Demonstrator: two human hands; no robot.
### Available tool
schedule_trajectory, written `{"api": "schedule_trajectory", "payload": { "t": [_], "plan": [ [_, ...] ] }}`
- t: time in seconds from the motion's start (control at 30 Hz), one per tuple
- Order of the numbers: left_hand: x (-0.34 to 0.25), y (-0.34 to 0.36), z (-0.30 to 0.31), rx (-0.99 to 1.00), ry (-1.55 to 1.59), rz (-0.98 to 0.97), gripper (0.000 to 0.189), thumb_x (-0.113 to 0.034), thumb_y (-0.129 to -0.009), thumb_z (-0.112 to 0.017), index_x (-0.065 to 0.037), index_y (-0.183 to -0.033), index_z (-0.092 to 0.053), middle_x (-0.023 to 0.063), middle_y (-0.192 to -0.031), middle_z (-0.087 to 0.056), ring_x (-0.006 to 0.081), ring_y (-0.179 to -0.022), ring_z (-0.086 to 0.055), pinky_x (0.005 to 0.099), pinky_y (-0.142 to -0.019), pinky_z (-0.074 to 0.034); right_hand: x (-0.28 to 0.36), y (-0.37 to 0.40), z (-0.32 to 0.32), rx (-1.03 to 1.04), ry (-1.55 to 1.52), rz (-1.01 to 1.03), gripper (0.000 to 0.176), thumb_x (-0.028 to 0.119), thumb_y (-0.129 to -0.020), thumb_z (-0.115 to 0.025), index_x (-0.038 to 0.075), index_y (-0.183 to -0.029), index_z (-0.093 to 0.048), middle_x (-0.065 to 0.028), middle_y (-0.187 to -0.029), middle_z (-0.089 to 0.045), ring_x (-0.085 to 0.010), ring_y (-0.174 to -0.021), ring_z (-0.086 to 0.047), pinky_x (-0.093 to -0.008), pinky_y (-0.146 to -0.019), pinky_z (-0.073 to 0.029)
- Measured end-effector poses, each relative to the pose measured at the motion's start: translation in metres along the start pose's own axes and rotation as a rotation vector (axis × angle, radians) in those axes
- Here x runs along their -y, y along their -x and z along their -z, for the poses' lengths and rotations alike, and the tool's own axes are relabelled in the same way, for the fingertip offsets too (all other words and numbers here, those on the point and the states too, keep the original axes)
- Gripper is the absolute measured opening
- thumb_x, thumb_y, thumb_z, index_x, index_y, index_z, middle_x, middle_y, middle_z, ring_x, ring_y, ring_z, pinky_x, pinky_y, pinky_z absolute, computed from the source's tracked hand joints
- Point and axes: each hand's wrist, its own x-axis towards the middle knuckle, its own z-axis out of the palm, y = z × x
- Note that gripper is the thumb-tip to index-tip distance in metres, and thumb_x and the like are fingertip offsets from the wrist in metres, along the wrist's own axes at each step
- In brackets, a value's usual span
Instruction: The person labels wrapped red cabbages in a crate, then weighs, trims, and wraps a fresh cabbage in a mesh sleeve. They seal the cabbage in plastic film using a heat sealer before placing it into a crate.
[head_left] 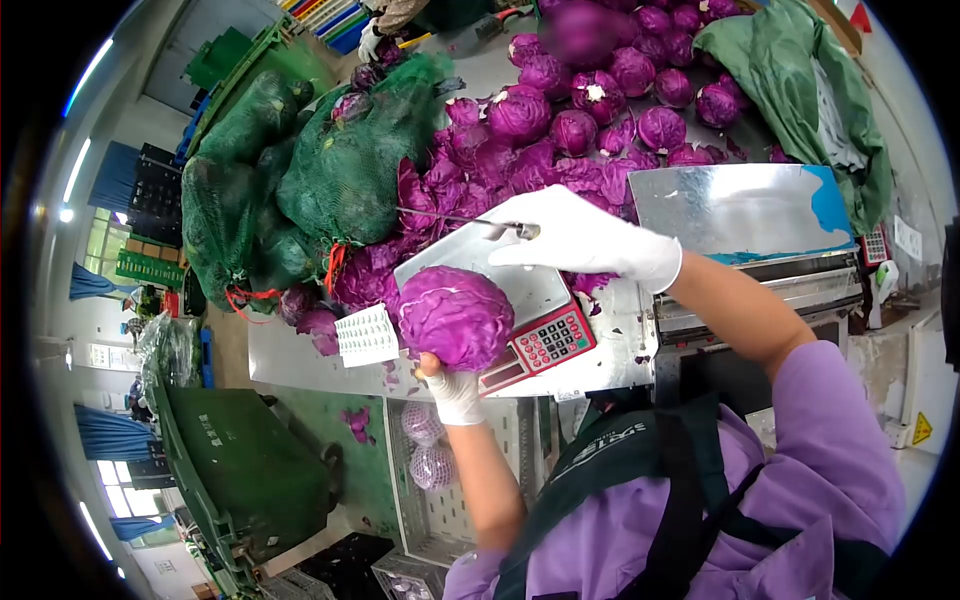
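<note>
My left hand [453,393], in a white glove with a bare thumb tip, is closed around the lower side of a purple cabbage [456,316]. The cabbage is held up in front of the metal pan [545,286] of a weighing scale with a red keypad [553,341]. In my white-gloved right hand [592,238] is a knife [455,217], its thin blade pointing left above the pan. A sheet of small labels [367,336] lies just left of the cabbage. Loose purple leaves [500,170] are spread behind the scale.
Many purple cabbages [632,72] cover the back of the table. Green mesh sacks [340,165] stand at left, with a green bin [245,470] below. Netted cabbages [432,467] sit in a crate [512,500]. Another person's gloved hand [370,40] shows at the top.
</note>
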Motion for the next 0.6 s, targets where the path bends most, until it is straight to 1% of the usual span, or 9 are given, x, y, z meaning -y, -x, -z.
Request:
{"api": "schedule_trajectory", "payload": {
  "t": [0.07, 0.17, 0.23, 0.27, 0.3, 0.4, 0.5, 0.57, 0.6],
  "plan": [
    [-0.004, -0.005, -0.006, -0.011, -0.140, -0.041, 0.099, -0.036, -0.063, -0.087, -0.010, -0.143, -0.036, 0.0134, -0.139, -0.044, 0.0326, -0.129, -0.043, 0.0495, -0.111, -0.036, -0.022, -0.004, -0.016, -0.128, 0.003, -0.016, 0.046, 0.038, -0.083, -0.068, 0.000, -0.110, -0.067, -0.0189, -0.095, -0.069, -0.0290, -0.093, -0.067, -0.0371, -0.083, -0.052],
    [-0.015, -0.018, -0.041, -0.070, -0.531, -0.160, 0.085, -0.015, -0.065, -0.087, -0.008, -0.137, -0.040, 0.0127, -0.129, -0.049, 0.0274, -0.120, -0.050, 0.0408, -0.104, -0.041, -0.065, -0.023, -0.012, -0.092, 0.348, -0.288, 0.032, 0.022, -0.088, -0.056, 0.000, -0.110, -0.064, -0.0196, -0.096, -0.070, -0.0361, -0.088, -0.068, -0.0460, -0.079, -0.053],
    [-0.013, -0.027, -0.058, -0.141, -0.863, -0.191, 0.080, -0.013, -0.065, -0.088, -0.006, -0.132, -0.043, 0.0130, -0.127, -0.050, 0.0250, -0.116, -0.051, 0.0383, -0.101, -0.041, -0.097, -0.027, -0.019, -0.112, 0.473, -0.376, 0.030, 0.018, -0.089, -0.053, -0.003, -0.109, -0.062, -0.0214, -0.095, -0.069, -0.0380, -0.087, -0.068, -0.0477, -0.077, -0.053],
    [-0.005, -0.036, -0.049, -0.142, -1.035, -0.280, 0.079, -0.016, -0.064, -0.090, -0.003, -0.128, -0.046, 0.0141, -0.124, -0.052, 0.0241, -0.112, -0.052, 0.0368, -0.099, -0.042, -0.115, -0.026, -0.023, -0.131, 0.593, -0.466, 0.028, 0.014, -0.089, -0.051, -0.005, -0.108, -0.061, -0.0232, -0.094, -0.069, -0.0399, -0.085, -0.068, -0.0494, -0.075, -0.054],
    [0.002, -0.044, -0.039, -0.120, -1.027, -0.275, 0.079, -0.016, -0.064, -0.090, -0.003, -0.128, -0.046, 0.0141, -0.124, -0.052, 0.0241, -0.112, -0.052, 0.0368, -0.099, -0.042, -0.134, -0.022, -0.029, -0.118, 0.630, -0.446, 0.038, 0.011, -0.090, -0.048, -0.012, -0.119, -0.053, -0.0259, -0.091, -0.068, -0.0390, -0.083, -0.069, -0.0482, -0.072, -0.055],
    [0.027, -0.061, -0.021, -0.254, -1.144, -0.203, 0.078, -0.025, -0.064, -0.092, 0.003, -0.122, -0.049, 0.0167, -0.116, -0.056, 0.0253, -0.108, -0.055, 0.0358, -0.098, -0.043, -0.167, -0.012, -0.046, -0.148, 0.651, -0.565, 0.057, 0.010, -0.090, -0.046, -0.017, -0.138, -0.031, -0.0252, -0.094, -0.068, -0.0349, -0.084, -0.070, -0.0443, -0.072, -0.056],
    [0.033, -0.070, -0.016, -0.321, -1.251, -0.085, 0.083, -0.040, -0.069, -0.087, 0.008, -0.125, -0.048, 0.0220, -0.122, -0.056, 0.0267, -0.111, -0.054, 0.0362, -0.100, -0.041, -0.170, 0.002, -0.065, -0.321, 0.985, -0.534, 0.055, 0.011, -0.088, -0.050, -0.014, -0.135, -0.036, -0.0253, -0.097, -0.066, -0.0359, -0.087, -0.069, -0.0451, -0.075, -0.056],
    [0.037, -0.080, -0.002, -0.369, -1.278, -0.047, 0.088, -0.044, -0.073, -0.084, 0.009, -0.132, -0.044, 0.0242, -0.128, -0.054, 0.0282, -0.119, -0.051, 0.0372, -0.105, -0.036, -0.164, 0.013, -0.067, -0.389, 0.743, -0.379, 0.050, 0.016, -0.084, -0.057, -0.012, -0.124, -0.048, -0.0261, -0.093, -0.065, -0.0369, -0.092, -0.066, -0.0465, -0.079, -0.056],
    [0.037, -0.082, 0.003, -0.305, -1.294, -0.044, 0.090, -0.045, -0.076, -0.081, 0.008, -0.137, -0.041, 0.0241, -0.133, -0.051, 0.0293, -0.124, -0.047, 0.0375, -0.109, -0.033, -0.147, 0.021, -0.056, -0.269, 0.583, -0.367, 0.045, 0.017, -0.083, -0.058, -0.010, -0.119, -0.053, -0.0266, -0.093, -0.064, -0.0374, -0.095, -0.065, -0.0465, -0.081, -0.055]
  ]
}}
